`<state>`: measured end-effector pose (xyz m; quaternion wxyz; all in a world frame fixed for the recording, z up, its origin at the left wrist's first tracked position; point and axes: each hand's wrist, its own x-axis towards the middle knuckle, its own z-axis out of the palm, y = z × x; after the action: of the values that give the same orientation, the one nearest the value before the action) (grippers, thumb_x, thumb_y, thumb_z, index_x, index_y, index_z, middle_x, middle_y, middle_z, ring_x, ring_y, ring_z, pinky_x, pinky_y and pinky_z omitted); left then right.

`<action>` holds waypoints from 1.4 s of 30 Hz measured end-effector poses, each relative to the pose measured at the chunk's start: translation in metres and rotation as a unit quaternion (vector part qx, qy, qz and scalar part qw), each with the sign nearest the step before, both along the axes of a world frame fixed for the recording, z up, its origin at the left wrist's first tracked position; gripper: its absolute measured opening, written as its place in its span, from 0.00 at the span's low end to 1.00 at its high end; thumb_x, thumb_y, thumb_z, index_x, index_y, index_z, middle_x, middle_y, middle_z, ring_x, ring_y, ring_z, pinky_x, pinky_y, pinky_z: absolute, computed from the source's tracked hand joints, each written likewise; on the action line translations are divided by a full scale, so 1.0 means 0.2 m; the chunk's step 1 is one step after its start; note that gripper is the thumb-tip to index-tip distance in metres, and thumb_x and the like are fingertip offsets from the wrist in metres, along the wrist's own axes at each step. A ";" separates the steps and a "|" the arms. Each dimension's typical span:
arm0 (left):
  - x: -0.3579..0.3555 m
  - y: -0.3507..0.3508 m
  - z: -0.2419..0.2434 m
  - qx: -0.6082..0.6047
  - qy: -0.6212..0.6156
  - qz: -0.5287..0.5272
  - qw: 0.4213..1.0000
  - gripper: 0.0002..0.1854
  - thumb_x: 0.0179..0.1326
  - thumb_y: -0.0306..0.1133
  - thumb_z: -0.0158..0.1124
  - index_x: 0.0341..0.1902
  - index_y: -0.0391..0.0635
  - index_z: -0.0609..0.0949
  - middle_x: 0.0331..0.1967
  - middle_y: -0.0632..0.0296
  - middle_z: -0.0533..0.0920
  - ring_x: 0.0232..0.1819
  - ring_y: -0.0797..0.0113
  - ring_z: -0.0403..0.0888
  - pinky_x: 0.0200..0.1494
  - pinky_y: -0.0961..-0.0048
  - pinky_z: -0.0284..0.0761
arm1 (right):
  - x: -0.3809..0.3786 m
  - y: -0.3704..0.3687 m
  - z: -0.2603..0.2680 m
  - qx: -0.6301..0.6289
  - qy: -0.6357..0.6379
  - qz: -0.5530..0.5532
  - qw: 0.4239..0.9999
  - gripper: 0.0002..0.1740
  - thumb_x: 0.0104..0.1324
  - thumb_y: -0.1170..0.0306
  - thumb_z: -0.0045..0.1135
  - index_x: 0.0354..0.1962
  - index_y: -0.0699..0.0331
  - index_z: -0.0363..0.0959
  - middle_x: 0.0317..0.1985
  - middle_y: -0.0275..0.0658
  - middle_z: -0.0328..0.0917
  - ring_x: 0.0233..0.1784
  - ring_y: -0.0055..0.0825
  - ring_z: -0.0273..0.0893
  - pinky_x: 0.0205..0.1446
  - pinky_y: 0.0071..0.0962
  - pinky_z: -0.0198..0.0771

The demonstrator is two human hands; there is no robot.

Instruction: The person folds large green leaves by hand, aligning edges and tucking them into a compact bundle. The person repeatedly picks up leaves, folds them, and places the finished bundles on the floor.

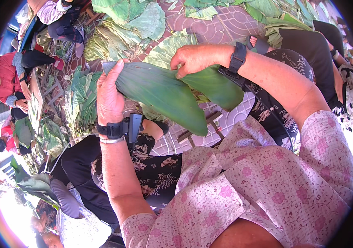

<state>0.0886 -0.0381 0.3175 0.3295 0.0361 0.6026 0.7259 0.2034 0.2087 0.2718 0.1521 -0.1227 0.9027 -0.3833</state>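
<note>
My left hand (111, 96) grips one end of a broad green leaf (158, 93), thumb along its near face and fingers behind. The leaf spreads right and down, with a pale bluish sheen towards the held end. My right hand (199, 59) has its thumb and bent fingers pinched at the upper edge of the foliage. From there a second green leaf part (216, 88) hangs to the right, partly behind the first. Whether it is a separate leaf or a fold of the same one, I cannot tell. Both wrists wear black strapped devices.
Piles of flattened leaves (124, 34) lie on the patterned paving (213, 24) ahead, with a leaf bundle (83, 96) to the left. Low wooden stool bars (213, 121) show beneath the leaves. People sit close on both sides; one in a red top (7, 77) works at a board.
</note>
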 end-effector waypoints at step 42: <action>-0.16 -0.13 -0.14 -0.017 -0.100 0.021 0.995 0.16 0.68 0.37 0.66 0.53 0.40 0.81 0.48 0.57 0.85 0.50 0.64 0.83 0.58 0.66 0.76 | -0.11 0.26 0.14 -0.194 -0.019 -0.240 0.951 0.28 0.62 0.57 0.68 0.53 0.67 0.76 0.47 0.38 0.81 0.51 0.24 0.77 0.56 0.26 0.72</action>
<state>0.0563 -0.0647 0.2887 0.3735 -0.0548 0.5797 0.7221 0.1807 0.2597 0.2995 0.0455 0.0778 0.8108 -0.5784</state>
